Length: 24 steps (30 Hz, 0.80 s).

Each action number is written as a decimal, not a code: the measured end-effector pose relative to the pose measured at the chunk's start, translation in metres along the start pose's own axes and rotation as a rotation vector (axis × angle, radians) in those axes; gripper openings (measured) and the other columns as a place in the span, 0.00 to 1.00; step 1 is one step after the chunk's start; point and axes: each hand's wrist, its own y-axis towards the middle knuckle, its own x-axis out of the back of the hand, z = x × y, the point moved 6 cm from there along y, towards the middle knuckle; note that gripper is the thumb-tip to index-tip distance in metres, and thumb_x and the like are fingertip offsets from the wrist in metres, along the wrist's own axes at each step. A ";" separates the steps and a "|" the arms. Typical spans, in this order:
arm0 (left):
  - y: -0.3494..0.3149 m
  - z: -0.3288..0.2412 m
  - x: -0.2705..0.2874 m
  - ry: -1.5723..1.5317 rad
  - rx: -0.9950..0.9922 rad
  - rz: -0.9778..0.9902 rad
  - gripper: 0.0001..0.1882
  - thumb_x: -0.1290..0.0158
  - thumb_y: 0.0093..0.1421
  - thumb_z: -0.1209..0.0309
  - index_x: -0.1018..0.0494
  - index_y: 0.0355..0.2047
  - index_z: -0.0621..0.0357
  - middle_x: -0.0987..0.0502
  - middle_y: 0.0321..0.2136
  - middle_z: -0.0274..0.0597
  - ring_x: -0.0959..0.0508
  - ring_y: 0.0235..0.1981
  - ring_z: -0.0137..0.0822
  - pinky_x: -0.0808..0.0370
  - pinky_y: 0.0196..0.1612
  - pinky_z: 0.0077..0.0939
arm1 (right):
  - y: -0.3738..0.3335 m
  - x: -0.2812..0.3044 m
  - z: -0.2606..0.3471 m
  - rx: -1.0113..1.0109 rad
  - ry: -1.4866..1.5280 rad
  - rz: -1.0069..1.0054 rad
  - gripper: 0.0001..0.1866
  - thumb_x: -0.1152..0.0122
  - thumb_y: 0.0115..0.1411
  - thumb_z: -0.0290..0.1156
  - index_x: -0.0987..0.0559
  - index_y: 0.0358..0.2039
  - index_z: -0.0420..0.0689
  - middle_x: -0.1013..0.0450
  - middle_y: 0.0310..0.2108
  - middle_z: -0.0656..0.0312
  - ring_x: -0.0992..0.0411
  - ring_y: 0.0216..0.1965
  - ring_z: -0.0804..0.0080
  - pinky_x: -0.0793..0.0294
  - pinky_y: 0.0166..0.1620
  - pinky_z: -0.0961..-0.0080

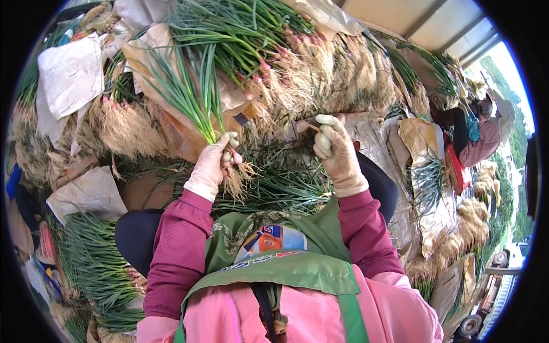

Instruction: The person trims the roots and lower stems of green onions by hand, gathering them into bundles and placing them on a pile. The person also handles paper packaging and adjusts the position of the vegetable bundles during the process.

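Note:
My gloved left hand (pixel 211 164) is closed round a small bunch of green onions (pixel 200 108). Their green leaves fan up and away from me. Below the fist, reddish bulbs and tan roots (pixel 237 178) hang out. My right hand (pixel 338 154), in a pale glove too, is raised apart from the bunch with its fingers curled. From its fingertips a thin brownish strip (pixel 309 125) sticks out to the left; what it is I cannot make out. Loose green leaves (pixel 274 186) lie between and below my hands.
A big heap of green onions (pixel 240 34) lies ahead, roots toward me, with brown paper (pixel 160 68) against it. Another pile (pixel 97 263) sits at the near left. On the right are plastic sheeting (pixel 377 148), a red seat (pixel 456 166) and another person (pixel 480 137) bending down.

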 end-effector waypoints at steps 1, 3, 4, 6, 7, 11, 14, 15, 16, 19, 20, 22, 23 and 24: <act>-0.005 0.000 -0.007 0.057 0.035 0.017 0.13 0.57 0.60 0.61 0.31 0.37 0.56 0.29 0.21 0.30 0.35 0.12 0.21 0.44 0.11 0.12 | 0.003 0.009 -0.016 -0.101 -0.232 -0.005 0.12 0.52 0.55 0.30 0.29 0.39 0.42 0.30 0.23 0.62 0.45 0.14 0.84 0.41 0.21 0.88; -0.012 0.003 -0.020 0.087 0.147 0.010 0.14 0.55 0.58 0.59 0.30 0.38 0.54 0.30 0.21 0.30 0.35 0.12 0.20 0.43 0.11 0.11 | -0.001 0.053 -0.072 -0.330 -1.094 0.149 0.17 0.49 0.52 0.38 0.28 0.42 0.45 0.28 0.28 0.59 0.31 0.24 0.72 0.31 0.30 0.76; -0.017 -0.004 -0.021 0.077 0.038 -0.073 0.15 0.54 0.57 0.58 0.30 0.37 0.56 0.32 0.16 0.31 0.35 0.12 0.22 0.44 0.11 0.14 | 0.012 0.057 -0.100 -0.429 -1.965 0.352 0.20 0.50 0.52 0.43 0.28 0.43 0.46 0.27 0.32 0.56 0.28 0.32 0.64 0.30 0.36 0.71; -0.009 0.001 -0.006 -0.014 0.011 -0.079 0.14 0.55 0.58 0.57 0.31 0.37 0.53 0.35 0.14 0.28 0.37 0.11 0.21 0.47 0.10 0.12 | 0.037 0.011 -0.097 -0.227 -1.388 0.042 0.22 0.51 0.53 0.48 0.27 0.40 0.42 0.28 0.34 0.54 0.30 0.38 0.61 0.32 0.42 0.72; -0.010 0.006 -0.008 0.006 0.086 -0.063 0.13 0.55 0.58 0.57 0.31 0.35 0.51 0.36 0.12 0.27 0.38 0.10 0.20 0.48 0.10 0.12 | 0.045 -0.011 -0.100 -0.073 -0.797 -0.046 0.23 0.52 0.54 0.47 0.27 0.38 0.38 0.28 0.35 0.55 0.30 0.36 0.67 0.32 0.40 0.73; -0.037 0.011 -0.049 0.043 0.151 0.006 0.12 0.55 0.58 0.56 0.34 0.24 0.47 0.40 0.09 0.25 0.43 0.08 0.19 0.53 0.08 0.12 | 0.073 -0.045 -0.120 -0.394 -0.552 0.110 0.18 0.49 0.54 0.44 0.26 0.31 0.39 0.30 0.25 0.59 0.34 0.25 0.73 0.33 0.30 0.74; -0.030 0.019 -0.039 0.038 0.180 0.032 0.13 0.55 0.57 0.55 0.35 0.21 0.45 0.41 0.07 0.23 0.47 0.05 0.18 0.55 0.06 0.12 | 0.079 -0.040 -0.130 -0.228 -0.842 0.104 0.16 0.52 0.56 0.43 0.26 0.28 0.41 0.30 0.19 0.58 0.30 0.22 0.69 0.32 0.27 0.68; -0.028 0.024 -0.040 0.065 0.189 -0.004 0.14 0.55 0.57 0.54 0.35 0.20 0.45 0.41 0.06 0.24 0.46 0.05 0.18 0.54 0.06 0.12 | 0.084 -0.037 -0.127 0.112 -1.294 0.118 0.13 0.50 0.53 0.38 0.24 0.26 0.42 0.28 0.21 0.55 0.28 0.24 0.64 0.31 0.28 0.66; -0.028 0.025 -0.032 0.086 0.190 -0.066 0.14 0.55 0.57 0.54 0.35 0.20 0.45 0.42 0.06 0.24 0.45 0.05 0.19 0.53 0.07 0.11 | 0.082 -0.048 -0.126 0.078 -1.492 0.213 0.12 0.50 0.52 0.36 0.23 0.25 0.42 0.27 0.21 0.55 0.27 0.24 0.63 0.30 0.27 0.66; -0.037 0.020 -0.045 0.141 0.164 -0.044 0.14 0.56 0.58 0.56 0.35 0.22 0.49 0.39 0.10 0.26 0.43 0.08 0.20 0.48 0.10 0.13 | 0.078 -0.056 -0.107 0.130 -1.978 0.258 0.09 0.50 0.47 0.31 0.22 0.21 0.43 0.26 0.22 0.59 0.26 0.25 0.64 0.28 0.26 0.69; -0.035 0.019 -0.043 0.090 0.121 -0.058 0.13 0.56 0.58 0.57 0.34 0.24 0.49 0.38 0.10 0.27 0.42 0.08 0.20 0.47 0.10 0.13 | 0.080 -0.044 -0.096 0.195 -2.092 0.112 0.08 0.49 0.47 0.31 0.22 0.21 0.44 0.26 0.22 0.59 0.26 0.25 0.66 0.28 0.25 0.71; -0.027 0.011 -0.030 -0.017 0.014 -0.109 0.11 0.57 0.59 0.59 0.32 0.27 0.50 0.37 0.12 0.28 0.41 0.08 0.21 0.46 0.09 0.14 | 0.085 -0.005 -0.088 0.103 -2.057 -0.099 0.06 0.49 0.46 0.29 0.23 0.19 0.46 0.27 0.20 0.62 0.26 0.24 0.68 0.28 0.22 0.74; -0.039 0.001 -0.032 -0.006 0.123 -0.098 0.09 0.57 0.59 0.60 0.32 0.32 0.50 0.35 0.14 0.28 0.38 0.09 0.22 0.45 0.09 0.14 | 0.078 0.007 -0.085 0.205 -2.054 -0.112 0.07 0.49 0.47 0.29 0.23 0.19 0.46 0.28 0.19 0.62 0.27 0.21 0.68 0.29 0.22 0.74; -0.039 0.000 -0.036 -0.034 0.113 -0.048 0.09 0.58 0.60 0.60 0.32 0.33 0.48 0.34 0.14 0.28 0.37 0.10 0.23 0.45 0.08 0.14 | 0.070 0.030 -0.104 0.160 -2.200 0.107 0.06 0.49 0.47 0.30 0.23 0.21 0.47 0.28 0.20 0.61 0.28 0.22 0.69 0.29 0.22 0.74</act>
